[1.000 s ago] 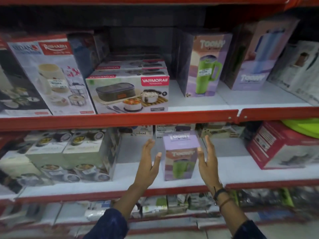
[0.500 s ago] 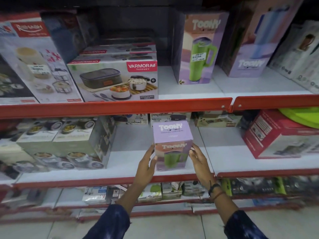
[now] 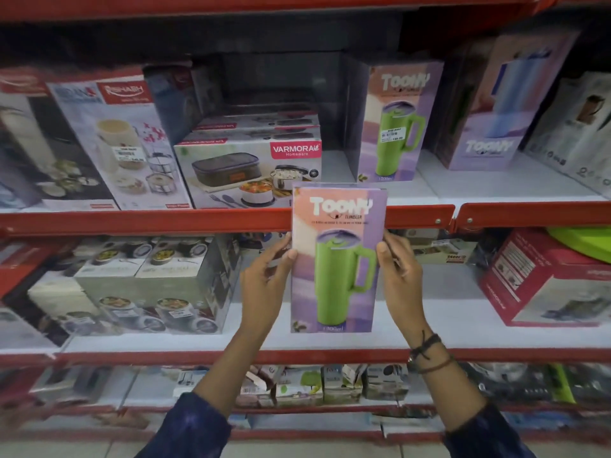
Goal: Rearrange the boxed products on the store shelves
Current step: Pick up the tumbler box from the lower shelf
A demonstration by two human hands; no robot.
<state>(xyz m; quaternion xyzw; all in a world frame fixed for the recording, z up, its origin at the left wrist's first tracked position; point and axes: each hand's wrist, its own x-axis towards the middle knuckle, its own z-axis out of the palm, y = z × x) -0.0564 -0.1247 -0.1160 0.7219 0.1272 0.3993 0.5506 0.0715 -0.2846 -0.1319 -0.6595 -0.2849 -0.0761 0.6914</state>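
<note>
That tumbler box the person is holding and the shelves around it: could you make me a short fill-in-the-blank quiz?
1. The held tumbler box pictures a mug coloured ____.
2. The left hand and right hand grip the box by its two ____.
3. The Varmora box sits on the shelf ____ the red shelf rail.

Missing words: green; sides; above

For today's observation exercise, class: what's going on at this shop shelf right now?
A person holds a Toony tumbler box upright between both hands, left hand and right hand on its sides. It is in front of the red shelf edge. A matching green tumbler box stands on the shelf above, beside a Varmora lunch box carton.
</note>
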